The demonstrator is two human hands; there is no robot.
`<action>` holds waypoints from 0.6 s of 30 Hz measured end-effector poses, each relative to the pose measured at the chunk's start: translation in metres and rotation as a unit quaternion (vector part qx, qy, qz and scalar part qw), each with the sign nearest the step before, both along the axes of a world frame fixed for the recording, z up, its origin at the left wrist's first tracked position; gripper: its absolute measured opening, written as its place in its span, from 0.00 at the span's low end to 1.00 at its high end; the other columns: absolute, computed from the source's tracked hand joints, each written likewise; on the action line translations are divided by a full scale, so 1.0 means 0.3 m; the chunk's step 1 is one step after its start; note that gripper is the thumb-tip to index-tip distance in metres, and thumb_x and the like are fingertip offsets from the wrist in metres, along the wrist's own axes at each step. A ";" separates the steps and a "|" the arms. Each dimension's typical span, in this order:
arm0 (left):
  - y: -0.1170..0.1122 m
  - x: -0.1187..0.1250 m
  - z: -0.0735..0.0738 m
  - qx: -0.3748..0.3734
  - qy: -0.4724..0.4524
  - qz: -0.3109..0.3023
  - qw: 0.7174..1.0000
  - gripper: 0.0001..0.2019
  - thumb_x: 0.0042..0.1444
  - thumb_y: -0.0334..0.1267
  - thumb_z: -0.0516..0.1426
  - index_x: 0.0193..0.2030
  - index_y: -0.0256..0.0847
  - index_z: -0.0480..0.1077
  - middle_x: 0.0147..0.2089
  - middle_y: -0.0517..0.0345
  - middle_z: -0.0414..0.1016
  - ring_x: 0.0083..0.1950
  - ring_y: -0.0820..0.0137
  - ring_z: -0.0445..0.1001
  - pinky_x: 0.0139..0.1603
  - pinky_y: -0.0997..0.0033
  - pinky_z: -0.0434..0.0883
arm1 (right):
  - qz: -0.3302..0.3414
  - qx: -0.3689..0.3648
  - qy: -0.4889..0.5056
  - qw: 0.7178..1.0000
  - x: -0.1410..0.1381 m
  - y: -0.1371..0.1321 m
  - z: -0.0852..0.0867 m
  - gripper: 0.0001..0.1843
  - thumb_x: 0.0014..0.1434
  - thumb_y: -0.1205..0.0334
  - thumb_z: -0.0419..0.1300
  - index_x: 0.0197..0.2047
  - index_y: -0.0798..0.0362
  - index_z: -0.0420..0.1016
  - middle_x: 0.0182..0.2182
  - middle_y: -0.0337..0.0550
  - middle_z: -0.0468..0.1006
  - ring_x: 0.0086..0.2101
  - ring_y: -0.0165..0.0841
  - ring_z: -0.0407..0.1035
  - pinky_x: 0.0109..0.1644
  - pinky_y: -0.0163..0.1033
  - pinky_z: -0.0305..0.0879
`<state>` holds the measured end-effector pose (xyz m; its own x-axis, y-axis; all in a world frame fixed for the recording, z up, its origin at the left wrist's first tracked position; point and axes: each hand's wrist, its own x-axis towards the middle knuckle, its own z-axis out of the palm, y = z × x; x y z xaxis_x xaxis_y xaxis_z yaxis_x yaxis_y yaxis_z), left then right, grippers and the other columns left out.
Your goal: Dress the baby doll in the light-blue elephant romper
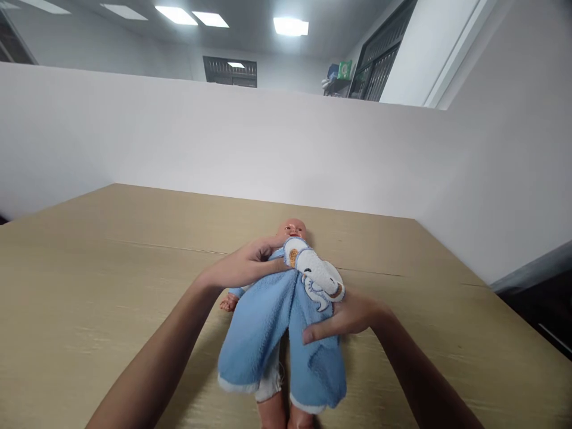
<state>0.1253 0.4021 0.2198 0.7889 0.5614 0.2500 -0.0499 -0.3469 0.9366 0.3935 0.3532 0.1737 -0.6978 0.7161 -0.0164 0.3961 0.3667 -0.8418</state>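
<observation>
A baby doll [292, 228] lies on its back on the table, its head away from me and its bare legs toward me. Blue fleece doll overalls [259, 333] with white trim at the cuffs lie over its body. A white animal patch [319, 271] decorates their upper front. My left hand [250, 262] is closed on the top left of the overalls, near the doll's chin. Lower on the right, my right hand [344, 319] grips the side, thumb in front and fingers hidden behind the cloth. Pale cloth [270, 381] shows on the doll underneath.
The wood-coloured table [111, 268] reaches back to a low white partition [268, 143]. A white wall [504, 179] rises on the right, with a dark object [540, 298] beside the table edge. Shelved items [337, 77] stand far off beyond the partition.
</observation>
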 end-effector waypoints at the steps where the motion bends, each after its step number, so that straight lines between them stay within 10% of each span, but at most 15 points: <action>1: 0.000 0.002 0.002 -0.003 -0.001 -0.001 1.000 0.18 0.72 0.49 0.60 0.62 0.42 0.75 0.58 0.53 0.78 0.58 0.63 0.75 0.58 0.70 0.70 | 0.000 0.007 -0.001 1.000 0.004 -0.001 0.000 0.44 0.47 0.47 0.82 0.64 0.49 0.77 0.59 0.44 0.82 0.56 0.46 0.76 0.69 0.51 0.71; 9: 0.025 -0.053 -0.001 -0.029 0.088 -0.058 0.994 0.14 0.66 0.48 0.66 0.48 0.39 0.79 0.42 0.57 0.79 0.43 0.67 0.76 0.44 0.73 0.72 | 0.004 -0.058 0.133 0.989 0.052 -0.013 0.074 0.47 0.49 0.55 0.82 0.69 0.49 0.73 0.55 0.47 0.83 0.61 0.48 0.74 0.70 0.51 0.69; 14: 0.042 -0.045 -0.032 -0.032 -0.004 -0.049 0.998 0.17 0.71 0.46 0.62 0.61 0.42 0.75 0.56 0.52 0.78 0.58 0.62 0.75 0.59 0.67 0.72 | 0.025 -0.102 0.171 0.980 0.055 -0.010 0.077 0.45 0.51 0.52 0.80 0.69 0.51 0.73 0.56 0.49 0.83 0.69 0.49 0.66 0.77 0.53 0.57; 18: 0.034 -0.018 -0.039 -0.053 -0.038 -0.039 0.997 0.20 0.73 0.46 0.60 0.68 0.44 0.70 0.62 0.50 0.76 0.62 0.63 0.74 0.59 0.70 0.72 | 0.077 -0.128 0.088 0.985 0.048 -0.012 0.078 0.46 0.41 0.55 0.85 0.64 0.47 0.79 0.53 0.44 0.86 0.64 0.50 0.73 0.73 0.51 0.66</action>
